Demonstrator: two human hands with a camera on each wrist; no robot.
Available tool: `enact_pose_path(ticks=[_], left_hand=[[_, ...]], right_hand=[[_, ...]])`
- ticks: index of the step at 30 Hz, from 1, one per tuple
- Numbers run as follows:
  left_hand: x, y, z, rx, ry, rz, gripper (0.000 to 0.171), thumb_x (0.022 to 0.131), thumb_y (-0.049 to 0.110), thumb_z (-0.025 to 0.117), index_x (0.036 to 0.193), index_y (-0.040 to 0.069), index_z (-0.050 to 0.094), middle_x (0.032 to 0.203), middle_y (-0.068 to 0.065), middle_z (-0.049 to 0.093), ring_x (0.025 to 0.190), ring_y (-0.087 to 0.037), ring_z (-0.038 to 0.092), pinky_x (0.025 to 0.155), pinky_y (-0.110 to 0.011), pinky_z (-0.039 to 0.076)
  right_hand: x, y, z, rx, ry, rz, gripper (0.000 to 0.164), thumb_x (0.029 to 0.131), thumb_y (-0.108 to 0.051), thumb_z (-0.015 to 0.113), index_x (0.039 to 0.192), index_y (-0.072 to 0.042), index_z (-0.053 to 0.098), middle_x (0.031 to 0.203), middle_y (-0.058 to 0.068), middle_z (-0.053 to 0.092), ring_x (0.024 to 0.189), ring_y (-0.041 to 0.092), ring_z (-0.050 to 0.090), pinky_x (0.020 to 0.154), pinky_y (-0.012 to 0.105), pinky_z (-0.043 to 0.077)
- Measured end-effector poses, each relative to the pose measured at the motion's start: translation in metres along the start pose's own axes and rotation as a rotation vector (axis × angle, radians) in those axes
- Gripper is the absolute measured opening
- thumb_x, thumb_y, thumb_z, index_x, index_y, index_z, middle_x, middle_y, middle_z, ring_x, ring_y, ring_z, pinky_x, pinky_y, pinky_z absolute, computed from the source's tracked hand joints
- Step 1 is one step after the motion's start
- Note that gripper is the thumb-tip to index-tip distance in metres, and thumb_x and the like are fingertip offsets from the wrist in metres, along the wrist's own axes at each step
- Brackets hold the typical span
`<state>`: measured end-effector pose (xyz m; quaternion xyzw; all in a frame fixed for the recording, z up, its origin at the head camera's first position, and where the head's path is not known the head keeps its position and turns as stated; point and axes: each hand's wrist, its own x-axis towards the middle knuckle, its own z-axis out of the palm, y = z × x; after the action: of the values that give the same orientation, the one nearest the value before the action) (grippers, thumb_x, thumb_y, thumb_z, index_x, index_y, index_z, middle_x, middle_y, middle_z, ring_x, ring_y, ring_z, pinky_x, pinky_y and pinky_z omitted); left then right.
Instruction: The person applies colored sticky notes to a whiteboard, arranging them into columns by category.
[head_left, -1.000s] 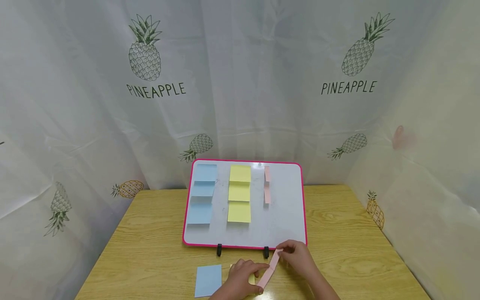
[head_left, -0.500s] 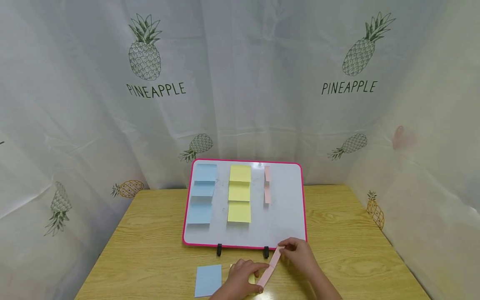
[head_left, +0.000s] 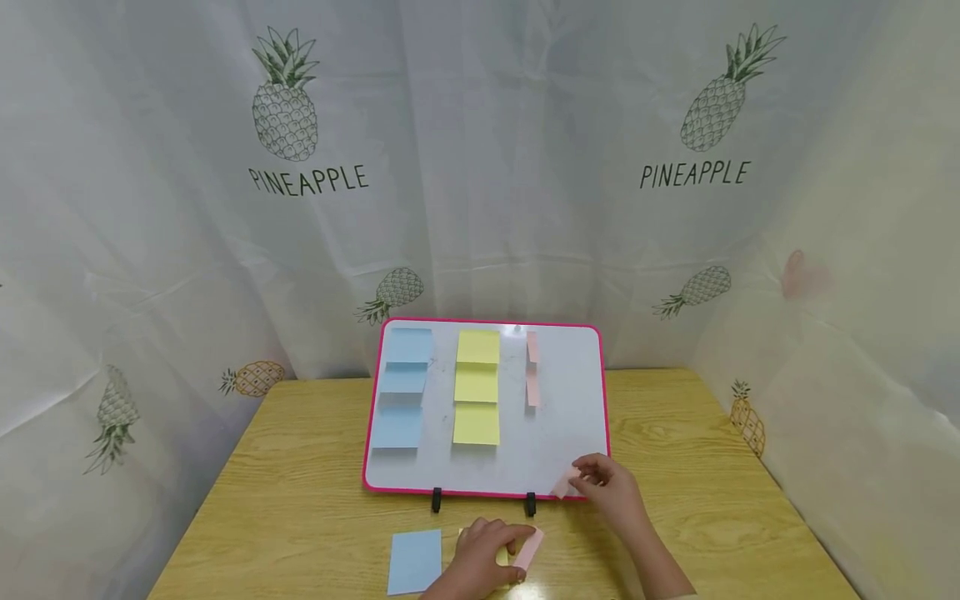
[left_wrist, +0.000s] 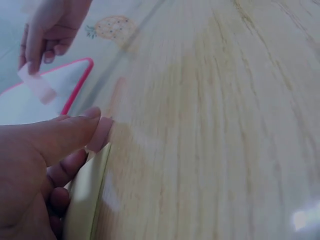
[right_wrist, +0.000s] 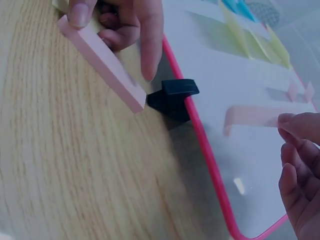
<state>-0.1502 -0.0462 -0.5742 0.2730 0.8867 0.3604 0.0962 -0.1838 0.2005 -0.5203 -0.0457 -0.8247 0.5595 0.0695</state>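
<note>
My right hand (head_left: 611, 493) pinches a single narrow pink sticky note (head_left: 566, 483) between thumb and finger, over the lower right part of the whiteboard (head_left: 566, 425). In the right wrist view the strip's free end is bent. My left hand (head_left: 480, 557) grips the pad of narrow pink sticky notes (right_wrist: 102, 62) near the table, its index finger stretched out. A yellow sticky-note pad (left_wrist: 90, 195) lies under the left hand, mostly hidden in the head view. A blue sticky-note pad (head_left: 415, 562) lies to the left of it.
The pink-rimmed whiteboard leans on black stand feet (head_left: 437, 500). It bears columns of blue notes (head_left: 397, 427), yellow notes (head_left: 477, 425) and two pink strips (head_left: 532, 388). Behind the wooden table (head_left: 292, 483) hangs a pineapple-print curtain (head_left: 487, 167).
The right hand has peeled the pink strip off the pad and moved up and to the right with it. The left hand has stayed in place with the pad.
</note>
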Motion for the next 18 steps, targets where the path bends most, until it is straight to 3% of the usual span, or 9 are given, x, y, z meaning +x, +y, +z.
enact_pose_path(ticks=[10, 18], left_hand=[[0.009, -0.004, 0.006, 0.031, 0.082, 0.008, 0.047, 0.076, 0.025, 0.084, 0.121, 0.030, 0.069, 0.075, 0.025, 0.049, 0.072, -0.002, 0.037, 0.068, -0.031, 0.030], [0.015, 0.002, -0.001, 0.039, 0.082, 0.015, 0.042, 0.076, 0.016, 0.084, 0.115, 0.024, 0.071, 0.073, 0.022, 0.049, 0.069, 0.000, 0.041, 0.063, -0.027, 0.035]], right_hand=[[-0.002, -0.015, -0.001, 0.054, 0.033, -0.032, 0.011, 0.080, -0.012, 0.080, 0.088, -0.010, 0.072, 0.085, 0.002, 0.066, 0.075, 0.017, 0.058, 0.062, 0.026, 0.051], [0.003, -0.021, 0.004, 0.182, 0.033, -0.102, 0.006, 0.082, -0.002, 0.076, 0.087, -0.004, 0.073, 0.087, 0.010, 0.069, 0.076, 0.018, 0.066, 0.068, 0.029, 0.055]])
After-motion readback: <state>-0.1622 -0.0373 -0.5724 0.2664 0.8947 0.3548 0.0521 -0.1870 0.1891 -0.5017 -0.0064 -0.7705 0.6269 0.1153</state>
